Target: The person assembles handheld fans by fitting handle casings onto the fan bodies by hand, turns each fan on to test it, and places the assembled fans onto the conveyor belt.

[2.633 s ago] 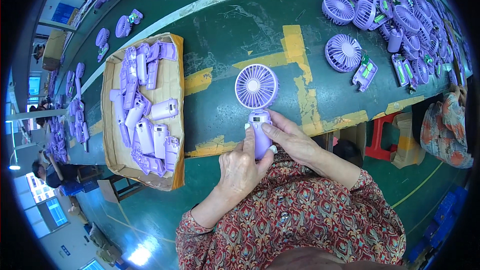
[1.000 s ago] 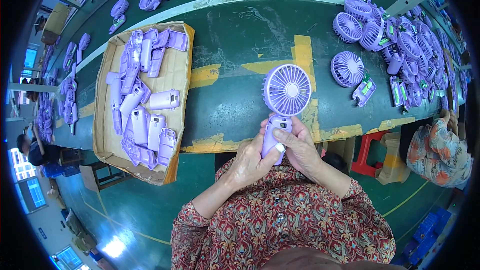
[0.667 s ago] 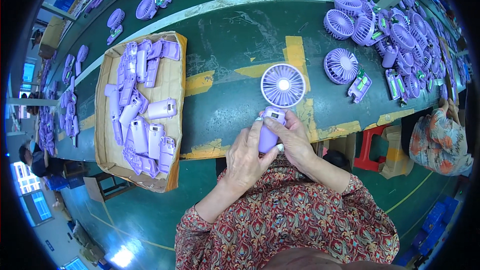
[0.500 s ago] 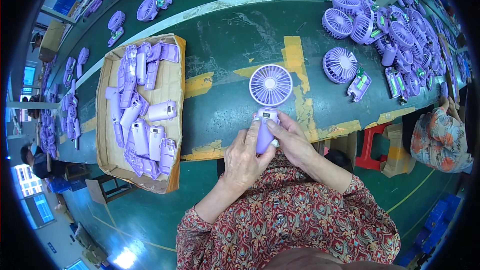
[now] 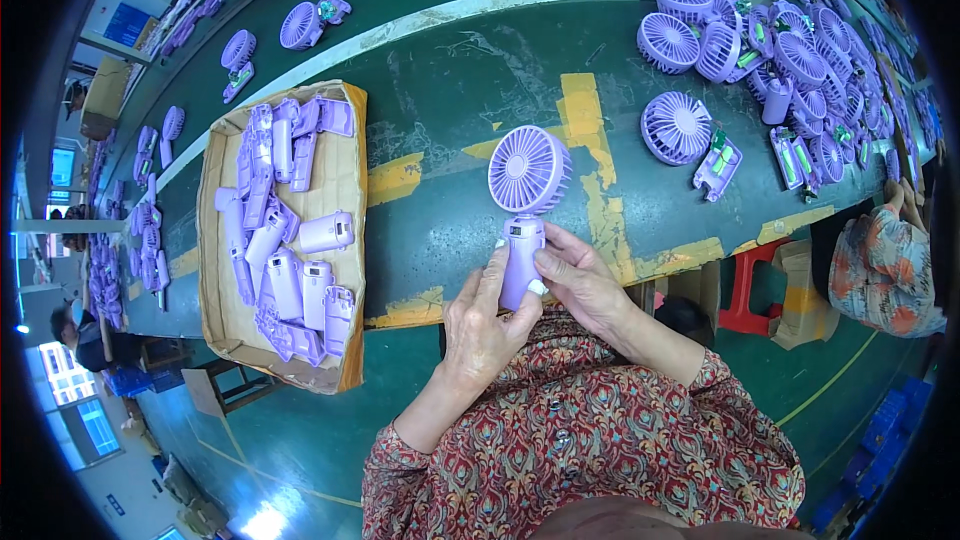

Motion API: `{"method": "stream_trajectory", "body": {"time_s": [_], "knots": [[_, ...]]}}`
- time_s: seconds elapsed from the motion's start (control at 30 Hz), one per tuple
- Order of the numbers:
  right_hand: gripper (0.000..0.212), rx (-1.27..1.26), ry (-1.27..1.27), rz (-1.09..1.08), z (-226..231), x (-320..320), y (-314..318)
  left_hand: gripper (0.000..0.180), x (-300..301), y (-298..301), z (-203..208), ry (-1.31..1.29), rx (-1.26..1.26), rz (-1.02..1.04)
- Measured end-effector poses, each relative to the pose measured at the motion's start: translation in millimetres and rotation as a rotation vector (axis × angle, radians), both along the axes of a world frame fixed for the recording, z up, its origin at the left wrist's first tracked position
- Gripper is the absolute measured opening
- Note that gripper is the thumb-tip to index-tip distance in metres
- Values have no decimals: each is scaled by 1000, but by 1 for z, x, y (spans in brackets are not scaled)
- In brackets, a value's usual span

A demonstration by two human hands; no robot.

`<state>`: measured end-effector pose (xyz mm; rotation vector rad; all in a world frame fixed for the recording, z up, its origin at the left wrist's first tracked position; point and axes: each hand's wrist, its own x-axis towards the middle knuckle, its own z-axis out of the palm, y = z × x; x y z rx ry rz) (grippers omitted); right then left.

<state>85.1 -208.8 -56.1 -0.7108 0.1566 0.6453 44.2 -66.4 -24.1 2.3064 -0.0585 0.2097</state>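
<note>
A purple handheld fan point(image 5: 527, 172) stands upright in front of me at the table's near edge, its round head angled a little to the left. My left hand point(image 5: 478, 318) grips the handle from the left, with pale covers on some fingertips. On the other side, my right hand point(image 5: 583, 280) presses thumb and fingers against the handle's right edge. Below the fan head, a small dark window shows on the handle. To the left, a cardboard tray point(image 5: 357, 170) holds several purple handle shells point(image 5: 285, 285).
A heap of purple fans point(image 5: 800, 65) with exposed green parts lies at the right. Nearer lies a single fan point(image 5: 677, 128) with its opened handle. More fans sit on the far strip beyond the white line. Another person's arm point(image 5: 908, 205) is at the far right, by a red stool point(image 5: 743, 290).
The fan has turned, so its head now faces left and shows its side. My right thumb has moved off the handle's front to its right edge.
</note>
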Motion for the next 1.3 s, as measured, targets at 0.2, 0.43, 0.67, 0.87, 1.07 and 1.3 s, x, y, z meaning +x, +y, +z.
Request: {"method": "stream_trajectory", "body": {"time_s": [0.2,0.43,0.67,0.87,1.07,1.3], "knots": [[51,9,36,-7,2,0,0,51,-1,1,-3,-17,-43,7],[50,50,65,29,4,3,-4,48,-1,1,5,92,-236,47],[52,15,18,55,1,2,-3,48,-1,3,7,99,-176,32],[53,-124,-91,119,0,2,-7,45,-1,9,13,148,-210,-23],[53,-205,-206,142,1,4,-11,46,-3,8,9,120,-135,-81],[52,-257,-302,223,4,7,-12,47,-5,14,14,141,-89,-98]]}}
